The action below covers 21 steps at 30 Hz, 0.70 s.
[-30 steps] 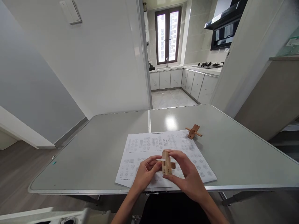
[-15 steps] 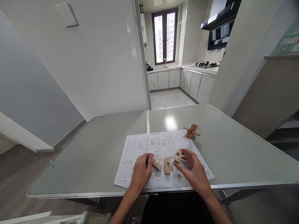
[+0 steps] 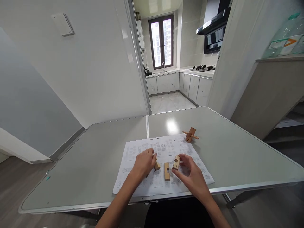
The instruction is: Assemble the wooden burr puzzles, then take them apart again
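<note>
My right hand [image 3: 190, 171] pinches a notched wooden puzzle block [image 3: 176, 162] between thumb and fingertips, tilted over the paper. Left of it, a second notched wooden block [image 3: 167, 172] lies on the printed sheet [image 3: 133, 152], touched by neither hand. My left hand [image 3: 145, 163] has its fingers closed around another wooden block [image 3: 157, 166], whose lower end shows below the fingers. The rest of that block is hidden behind the hand. Small diagrams cover the sheet under both hands.
An assembled brown wooden cross-shaped puzzle [image 3: 190, 135] stands at the sheet's upper right corner. The grey folding table [image 3: 95, 164] has a seam down its middle. A small teal scrap [image 3: 48, 178] lies near the left edge. Plastic bottles [image 3: 285, 41] stand on a ledge at the right.
My left hand has turned and shifted over its block, covering more of it. My right hand still holds its block, now turned slightly. The camera view has swung a little.
</note>
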Each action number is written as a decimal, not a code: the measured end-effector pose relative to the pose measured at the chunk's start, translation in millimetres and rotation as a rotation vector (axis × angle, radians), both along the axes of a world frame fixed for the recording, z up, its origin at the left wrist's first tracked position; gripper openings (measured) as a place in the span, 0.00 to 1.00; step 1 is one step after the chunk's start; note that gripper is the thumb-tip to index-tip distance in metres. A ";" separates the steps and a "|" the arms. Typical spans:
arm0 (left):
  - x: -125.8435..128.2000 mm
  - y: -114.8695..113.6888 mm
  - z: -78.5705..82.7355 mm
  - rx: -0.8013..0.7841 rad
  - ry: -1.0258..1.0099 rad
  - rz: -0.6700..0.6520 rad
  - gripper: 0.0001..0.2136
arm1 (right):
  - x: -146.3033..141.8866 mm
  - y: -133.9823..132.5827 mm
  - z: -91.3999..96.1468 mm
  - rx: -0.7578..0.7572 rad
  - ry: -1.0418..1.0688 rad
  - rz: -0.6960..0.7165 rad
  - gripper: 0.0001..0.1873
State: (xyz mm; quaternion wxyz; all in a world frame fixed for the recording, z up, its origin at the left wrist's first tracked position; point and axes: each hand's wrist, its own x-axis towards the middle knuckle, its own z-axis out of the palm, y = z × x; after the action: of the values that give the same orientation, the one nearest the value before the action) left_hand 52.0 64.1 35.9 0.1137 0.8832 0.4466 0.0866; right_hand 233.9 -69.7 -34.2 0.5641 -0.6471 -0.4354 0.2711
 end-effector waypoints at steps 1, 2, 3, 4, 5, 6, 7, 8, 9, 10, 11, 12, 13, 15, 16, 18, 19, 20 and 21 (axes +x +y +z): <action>1.0 -3.1 2.5 0.023 -0.008 -0.029 0.11 | -0.3 0.0 -0.3 0.007 0.002 -0.002 0.32; 1.3 -7.0 5.1 0.041 -0.019 -0.067 0.11 | -0.5 0.0 -0.7 0.015 0.006 -0.004 0.32; 1.2 -11.3 7.6 0.051 -0.033 -0.123 0.11 | -0.6 0.0 -1.3 0.023 0.011 -0.005 0.32; 0.8 -15.6 9.7 0.048 -0.050 -0.192 0.12 | -0.7 0.2 -1.9 0.031 0.016 -0.003 0.33; 0.2 -19.5 11.1 0.039 -0.074 -0.273 0.15 | -0.7 0.5 -2.7 0.039 0.019 0.000 0.33; -0.3 -22.7 11.7 0.024 -0.103 -0.354 0.19 | -0.6 0.8 -3.5 0.044 0.020 0.004 0.33; -0.6 -25.1 11.3 0.006 -0.127 -0.420 0.25 | -0.5 1.2 -4.2 0.048 0.020 0.006 0.33; -0.5 -26.6 10.1 -0.010 -0.146 -0.466 0.31 | -0.4 1.5 -4.9 0.050 0.020 0.007 0.32; -0.1 -27.3 8.4 -0.025 -0.157 -0.491 0.35 | -0.4 1.7 -5.2 0.050 0.019 0.007 0.32; 0.5 -27.5 6.5 -0.038 -0.161 -0.496 0.36 | -0.4 1.7 -5.3 0.051 0.017 0.006 0.33; 1.1 -27.4 4.8 -0.053 -0.167 -0.495 0.35 | -0.5 1.6 -5.0 0.053 0.016 0.002 0.33; 1.4 -27.2 3.5 -0.070 -0.183 -0.493 0.34 | -0.7 1.2 -4.3 0.054 0.014 -0.001 0.33; 1.0 -27.2 2.9 -0.093 -0.212 -0.488 0.32 | -1.0 0.8 -3.3 0.053 0.011 -0.003 0.33; -2.7 -28.4 3.6 -0.164 -0.315 -0.458 0.30 | -1.7 -0.3 -0.6 0.043 0.007 -0.005 0.32; -6.4 -29.7 4.5 -0.207 -0.381 -0.424 0.30 | -2.0 -0.9 0.8 0.034 0.007 -0.005 0.32; -17.0 -33.3 5.8 -0.290 -0.515 -0.323 0.30 | -2.3 -1.7 3.4 0.025 0.008 -0.003 0.32; -23.4 -35.5 5.6 -0.321 -0.570 -0.265 0.30 | -2.4 -2.1 4.7 0.028 0.012 -0.003 0.32; -30.1 -37.9 4.5 -0.350 -0.620 -0.212 0.30 | -2.4 -2.6 6.0 0.035 0.014 -0.003 0.31; -36.8 -40.3 2.6 -0.389 -0.676 -0.173 0.30 | -2.7 -3.4 7.7 0.046 0.015 0.000 0.31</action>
State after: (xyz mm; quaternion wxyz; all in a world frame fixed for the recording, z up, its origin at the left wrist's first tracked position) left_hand 15.2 23.8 38.4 0.4263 0.8012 0.3162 0.2763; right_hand 231.3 -73.1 -26.5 0.5822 -0.6320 -0.4372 0.2656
